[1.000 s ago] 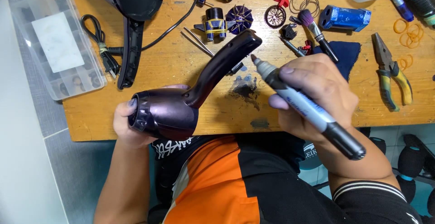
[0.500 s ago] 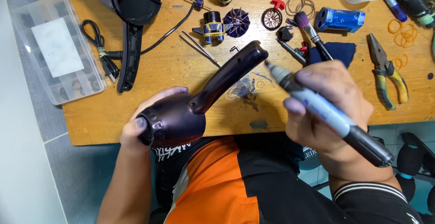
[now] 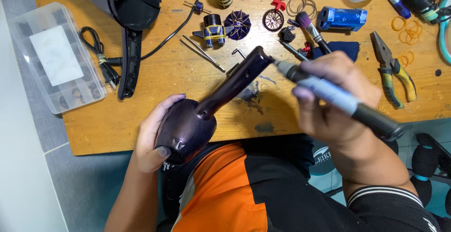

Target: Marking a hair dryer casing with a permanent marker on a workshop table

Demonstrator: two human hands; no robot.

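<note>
Over the bench | left hand (image 3: pixel 152 138) grips hair-dryer shell (image 3: pixel 206 112) | right hand (image 3: pixel 333 98) apparently touches soldering iron (image 3: pixel 329 93) to it

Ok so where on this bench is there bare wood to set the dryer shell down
Bare wood runs along the table front edge, between the clear parts box and the left hand cupping the dryer shell. A smaller patch lies between the black cord and the tweezers. The far edge, from motor to pliers, is crowded.
</note>
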